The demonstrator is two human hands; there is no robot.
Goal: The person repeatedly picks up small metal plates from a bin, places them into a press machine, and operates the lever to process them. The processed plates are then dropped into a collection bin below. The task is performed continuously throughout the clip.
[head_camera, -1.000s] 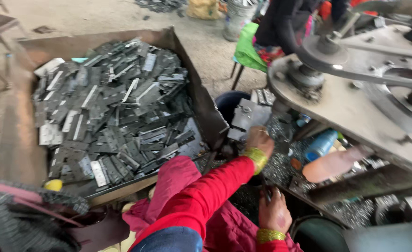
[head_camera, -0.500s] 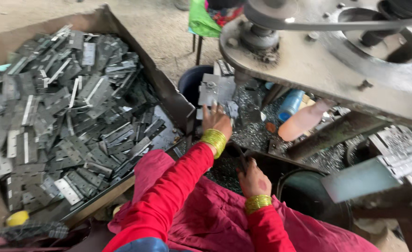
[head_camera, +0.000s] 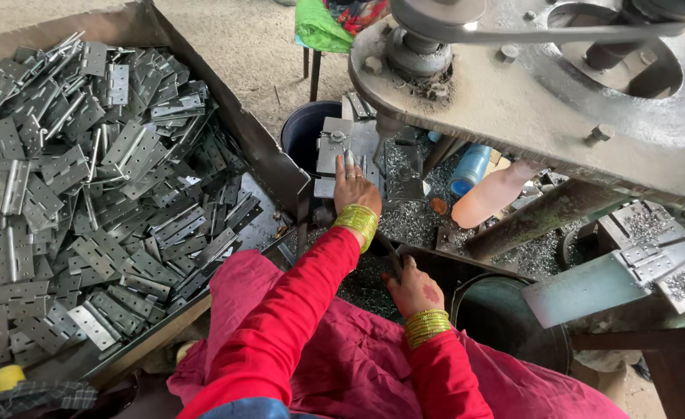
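The left hand [head_camera: 355, 188], in a red sleeve with green-gold bangles at the wrist, lies palm-down with its fingers stretched flat over a grey metal hinge plate [head_camera: 334, 147], which sits on the press bed under the big grey steel machine table [head_camera: 513, 101]. It presses on the plate rather than closing round it; the front edge of the plate is hidden beneath the fingers. The right hand [head_camera: 414, 285] is curled closed around a thin dark metal rod [head_camera: 389, 252] that slants up and away from it (how far the rod runs is lost in the dark swarf). Silvery metal shavings [head_camera: 416, 221] lie strewn between the two hands. To the left, a rusty sheet-metal tray [head_camera: 226, 109] holds a heap of flat grey hinges [head_camera: 86, 202], its near-left corner cut off by the frame. Behind the left hand stands a dark plastic bucket [head_camera: 303, 128], half hidden. A pale pink plastic bottle [head_camera: 490, 198] lies under the table.
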